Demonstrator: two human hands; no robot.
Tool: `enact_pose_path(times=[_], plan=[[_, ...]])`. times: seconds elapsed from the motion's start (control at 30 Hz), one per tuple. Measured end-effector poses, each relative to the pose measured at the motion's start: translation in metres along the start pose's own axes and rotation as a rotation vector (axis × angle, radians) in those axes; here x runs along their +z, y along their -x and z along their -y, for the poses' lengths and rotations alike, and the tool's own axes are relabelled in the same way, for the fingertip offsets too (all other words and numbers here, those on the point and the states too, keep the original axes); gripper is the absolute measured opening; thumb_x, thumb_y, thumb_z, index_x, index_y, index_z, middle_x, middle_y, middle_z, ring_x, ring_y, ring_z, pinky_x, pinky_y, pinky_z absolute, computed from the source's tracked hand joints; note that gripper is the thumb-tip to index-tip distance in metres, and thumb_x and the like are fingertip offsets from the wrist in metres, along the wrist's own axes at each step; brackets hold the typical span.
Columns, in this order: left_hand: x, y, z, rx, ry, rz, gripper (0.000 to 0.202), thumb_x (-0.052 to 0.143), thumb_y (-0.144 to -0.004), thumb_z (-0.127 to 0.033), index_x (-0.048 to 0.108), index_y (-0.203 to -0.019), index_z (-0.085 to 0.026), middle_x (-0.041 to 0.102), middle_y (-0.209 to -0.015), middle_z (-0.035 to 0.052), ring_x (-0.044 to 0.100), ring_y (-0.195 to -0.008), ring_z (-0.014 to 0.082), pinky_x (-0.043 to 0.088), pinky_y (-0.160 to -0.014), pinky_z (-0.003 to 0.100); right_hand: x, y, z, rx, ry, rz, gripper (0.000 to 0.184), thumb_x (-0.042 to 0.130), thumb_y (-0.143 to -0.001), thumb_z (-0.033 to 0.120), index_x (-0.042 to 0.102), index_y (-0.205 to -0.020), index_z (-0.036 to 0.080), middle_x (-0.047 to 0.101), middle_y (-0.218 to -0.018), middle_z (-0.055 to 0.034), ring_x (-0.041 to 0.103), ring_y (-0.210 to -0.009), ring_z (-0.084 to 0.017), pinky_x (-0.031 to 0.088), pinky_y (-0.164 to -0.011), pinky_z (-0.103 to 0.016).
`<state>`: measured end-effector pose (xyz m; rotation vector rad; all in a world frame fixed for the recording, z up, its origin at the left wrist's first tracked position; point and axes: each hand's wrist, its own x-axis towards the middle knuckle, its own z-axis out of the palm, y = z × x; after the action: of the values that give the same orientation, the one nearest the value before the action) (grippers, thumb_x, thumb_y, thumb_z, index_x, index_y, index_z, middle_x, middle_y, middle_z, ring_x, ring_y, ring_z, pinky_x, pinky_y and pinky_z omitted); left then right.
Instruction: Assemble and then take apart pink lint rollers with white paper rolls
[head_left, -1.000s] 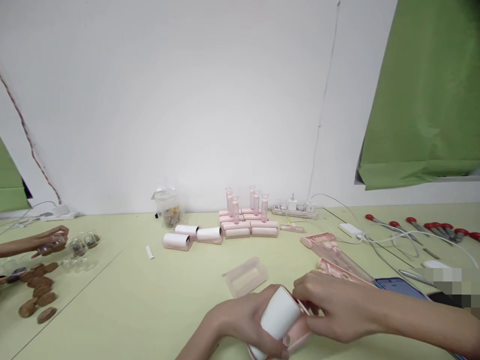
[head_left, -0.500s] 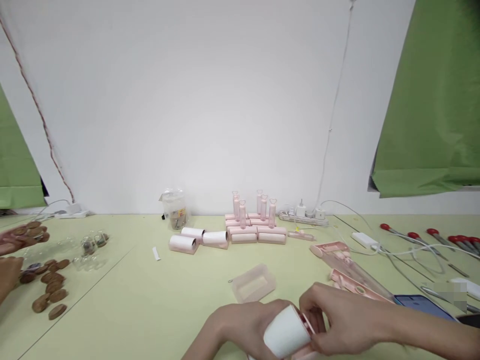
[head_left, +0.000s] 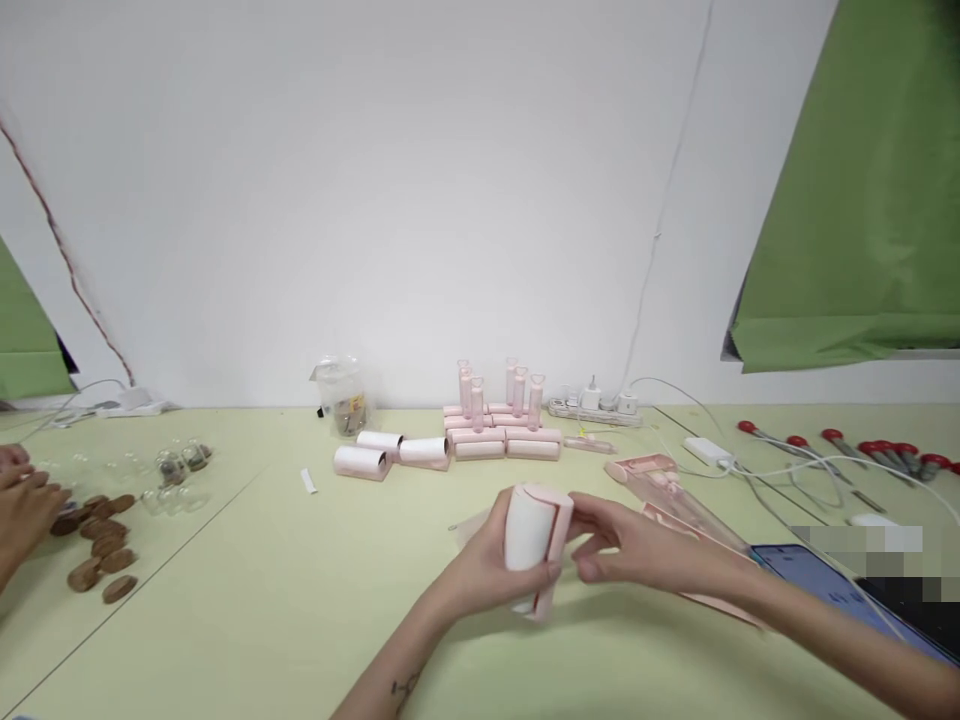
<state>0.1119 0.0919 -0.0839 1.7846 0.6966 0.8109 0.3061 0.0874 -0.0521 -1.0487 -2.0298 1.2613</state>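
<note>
We hold a white roll (head_left: 527, 533) in a pink case (head_left: 556, 540), nearly upright over the table (head_left: 285, 620).
Our left hand (head_left: 480, 570) wraps it closely; our right hand (head_left: 626, 540), fingers loosely parted and gripping nothing, is at its pink side, touch unclear. Farther off lie other white rolls (head_left: 358, 460), then pink boxes (head_left: 480, 444) bearing upright tubes (head_left: 478, 408).

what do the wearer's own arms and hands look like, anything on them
The left hand and right hand show no gloves or jewellery. No sleeves show on the left forearm or right forearm. A small, dark, thin-lined marking is on the left forearm, too small to read.
</note>
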Motion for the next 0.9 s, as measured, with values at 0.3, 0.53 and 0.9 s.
enact_pose_path(times=[0.3,0.53,0.9], plan=[[-0.035,0.000,0.032,-0.140,-0.149,-0.252,0.101,0.080,-0.033,-0.024,0.037,-0.125,-0.027,0.045,-0.113,0.0092,0.026,-0.116,0.0370,0.017,-0.097,0.053,-0.011,-0.007,-0.004,-0.094,0.212,-0.356,0.026,0.055,-0.076,0.044,0.057,-0.091,0.023,0.061,-0.094,-0.0038,0.055,-0.086,-0.022,0.043,-0.070,-0.031],[-0.019,0.001,0.056,-0.187,-0.085,-0.033,0.093,0.070,-0.053,-0.021,0.019,-0.130,-0.027,0.050,-0.101,0.0071,0.051,-0.092,0.0267,0.043,-0.074,0.036,-0.003,-0.027,0.002,-0.136,0.487,-0.174,0.025,0.049,-0.080,0.041,0.060,-0.097,0.027,0.063,-0.092,-0.0009,0.055,-0.081,-0.021,0.041,-0.065,-0.029],[-0.012,0.002,0.071,-0.215,0.067,0.040,0.079,0.069,-0.059,-0.022,0.019,-0.119,-0.023,0.049,-0.104,0.0071,0.053,-0.087,0.0195,0.043,-0.064,0.025,0.009,-0.031,-0.016,-0.107,0.640,-0.013,0.026,0.047,-0.083,0.042,0.059,-0.093,0.022,0.060,-0.084,-0.0023,0.053,-0.073,-0.018,0.037,-0.059,-0.025]])
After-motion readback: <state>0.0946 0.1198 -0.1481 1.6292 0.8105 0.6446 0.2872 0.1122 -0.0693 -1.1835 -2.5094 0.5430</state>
